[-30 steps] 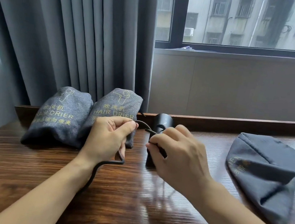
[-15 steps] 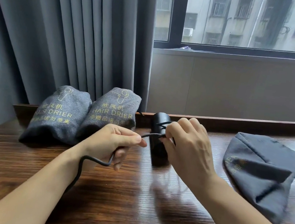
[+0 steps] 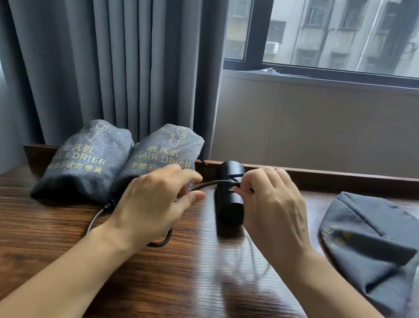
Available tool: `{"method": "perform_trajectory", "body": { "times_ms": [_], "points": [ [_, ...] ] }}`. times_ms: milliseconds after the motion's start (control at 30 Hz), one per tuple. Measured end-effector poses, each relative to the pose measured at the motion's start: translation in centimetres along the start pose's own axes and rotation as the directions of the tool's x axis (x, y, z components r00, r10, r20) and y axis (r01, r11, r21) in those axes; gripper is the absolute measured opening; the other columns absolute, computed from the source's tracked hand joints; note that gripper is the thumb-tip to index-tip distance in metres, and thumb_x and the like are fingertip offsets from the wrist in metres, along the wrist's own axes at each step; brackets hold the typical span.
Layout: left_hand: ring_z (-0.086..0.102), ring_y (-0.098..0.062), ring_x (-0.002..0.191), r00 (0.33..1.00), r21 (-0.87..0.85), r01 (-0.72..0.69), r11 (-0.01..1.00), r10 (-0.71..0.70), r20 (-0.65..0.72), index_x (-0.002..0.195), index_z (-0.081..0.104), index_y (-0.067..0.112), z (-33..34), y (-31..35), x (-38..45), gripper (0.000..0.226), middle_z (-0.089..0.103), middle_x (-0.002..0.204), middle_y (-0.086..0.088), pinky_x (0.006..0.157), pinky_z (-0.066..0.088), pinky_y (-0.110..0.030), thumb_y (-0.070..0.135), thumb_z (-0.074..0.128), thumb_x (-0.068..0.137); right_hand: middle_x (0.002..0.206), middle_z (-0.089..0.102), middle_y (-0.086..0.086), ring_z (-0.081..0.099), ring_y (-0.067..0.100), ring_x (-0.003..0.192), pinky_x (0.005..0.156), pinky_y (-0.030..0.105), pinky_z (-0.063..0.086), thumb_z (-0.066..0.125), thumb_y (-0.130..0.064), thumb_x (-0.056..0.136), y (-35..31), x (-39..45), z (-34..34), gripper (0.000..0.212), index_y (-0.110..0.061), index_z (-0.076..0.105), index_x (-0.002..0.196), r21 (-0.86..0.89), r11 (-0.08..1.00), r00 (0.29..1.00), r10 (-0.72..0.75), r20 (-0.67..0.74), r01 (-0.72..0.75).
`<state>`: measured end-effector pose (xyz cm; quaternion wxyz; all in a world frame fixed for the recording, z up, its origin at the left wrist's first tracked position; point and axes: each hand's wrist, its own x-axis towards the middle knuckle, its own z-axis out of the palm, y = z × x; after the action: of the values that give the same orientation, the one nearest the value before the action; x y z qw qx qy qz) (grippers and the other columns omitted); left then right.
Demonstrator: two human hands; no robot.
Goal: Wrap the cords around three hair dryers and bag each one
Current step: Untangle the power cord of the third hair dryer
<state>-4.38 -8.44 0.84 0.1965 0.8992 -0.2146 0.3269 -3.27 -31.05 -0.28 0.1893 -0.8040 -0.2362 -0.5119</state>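
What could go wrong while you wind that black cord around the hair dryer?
The hair dryer stands upright on the table, so a hard tug from the left hand might tip it. The loose cord trails under the left wrist and could snag. The right hand only pinches the cord, so the loops may slip.

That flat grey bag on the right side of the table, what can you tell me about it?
The flat grey bag is a soft pouch of dark grey woven-looking cloth. It lies slack and creased on the wooden table, so it looks empty. Yellow lettering shows near its left edge, only partly legible. Its right end narrows toward the picture's edge. Neither hand touches it; it lies to the right of the right hand.
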Motion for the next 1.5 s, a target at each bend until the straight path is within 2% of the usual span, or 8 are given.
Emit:
{"method": "perform_trajectory", "body": {
  "times_ms": [100,200,567,800,967,1067,1300,1500],
  "points": [
    [0.06,-0.027,0.078,0.947,0.16,-0.236,0.959,0.264,-0.185,0.093,0.072,0.014,0.1,0.5,0.0,0.011,0.059,0.084,-0.002,0.07,0.056,-0.043,0.02,0.08,0.089,0.077,0.057,0.005,0.049,0.031,0.071,0.064,0.044,0.046,0.076,-0.001,0.087,0.3,0.1,-0.1,0.021,-0.008,0.057,0.08,0.012,0.999,0.999,0.047,0.0,-0.047],
    [0.058,-0.028,0.072,0.924,0.186,-0.351,0.918,0.372,-0.092,0.08,0.069,0.015,0.9,0.3,0.0,0.009,0.057,0.079,-0.002,0.064,0.054,-0.047,0.015,0.073,0.088,0.077,0.058,0.005,0.05,0.032,0.071,0.065,0.045,0.046,0.075,-0.001,0.087,0.6,0.3,-0.3,0.02,-0.008,0.057,0.081,0.029,0.995,0.995,0.092,0.025,-0.093],
    [0.062,-0.024,0.079,0.986,0.1,-0.164,0.981,0.162,0.03,0.099,0.078,0.022,3.0,-0.6,-0.7,0.015,0.059,0.084,0.003,0.071,0.056,-0.045,0.021,0.082,0.085,0.079,0.056,0.0,0.048,0.024,0.07,0.065,0.027,0.026,0.074,0.007,0.08,1.3,0.3,-0.1,0.026,-0.012,0.056,0.084,0.027,0.969,0.953,0.235,0.192,-0.245],
    [0.06,-0.022,0.086,0.989,0.069,-0.101,0.992,0.093,0.111,0.095,0.076,0.028,3.7,-0.2,-1.0,0.021,0.06,0.085,0.007,0.079,0.054,-0.046,0.04,0.059,0.09,0.092,0.062,0.008,0.059,0.033,0.088,0.074,0.03,0.036,0.065,0.008,0.082,2.8,0.3,0.2,0.023,-0.009,0.072,0.095,-0.128,0.944,0.905,0.328,0.272,-0.303],
    [0.058,-0.006,0.08,0.996,-0.217,0.059,0.974,-0.044,0.072,0.111,0.069,0.027,3.0,1.2,-0.8,0.029,0.061,0.083,0.014,0.081,0.05,-0.033,0.052,0.06,0.099,0.082,0.06,-0.003,0.054,0.023,0.08,0.072,0.037,0.045,0.054,0.001,0.083,0.8,0.2,0.3,0.024,-0.016,0.071,0.087,0.167,0.965,0.945,0.148,0.29,-0.202],
    [0.06,-0.007,0.069,0.99,-0.37,0.113,0.922,-0.073,0.12,0.098,0.068,0.028,2.3,1.9,-0.8,0.022,0.067,0.077,0.01,0.069,0.05,-0.029,0.05,0.065,0.098,0.072,0.06,-0.013,0.05,0.019,0.074,0.069,0.034,0.043,0.05,0.004,0.079,-0.7,-0.2,0.3,0.029,-0.017,0.07,0.086,0.304,0.941,0.958,0.064,0.278,-0.151],
    [0.057,-0.003,0.062,0.975,-0.498,0.209,0.842,-0.139,0.174,0.087,0.067,0.024,0.7,1.7,0.1,0.016,0.068,0.072,0.014,0.063,0.046,-0.019,0.032,0.067,0.101,0.071,0.061,-0.009,0.057,0.014,0.071,0.063,0.029,0.044,0.054,0.004,0.087,-0.7,0.4,0.0,0.034,-0.028,0.066,0.082,0.442,0.796,0.905,0.309,0.292,-0.415],
    [0.067,-0.001,0.072,0.931,-0.309,0.341,0.888,-0.275,0.238,0.092,0.053,0.021,0.1,0.8,0.1,0.025,0.075,0.07,0.011,0.078,0.049,-0.029,0.038,0.046,0.108,0.07,0.062,0.005,0.054,0.012,0.065,0.065,0.02,0.045,0.055,-0.003,0.088,0.2,1.6,-0.9,0.015,-0.011,0.065,0.083,0.689,0.431,0.778,0.54,0.321,-0.583]
  ]
}}
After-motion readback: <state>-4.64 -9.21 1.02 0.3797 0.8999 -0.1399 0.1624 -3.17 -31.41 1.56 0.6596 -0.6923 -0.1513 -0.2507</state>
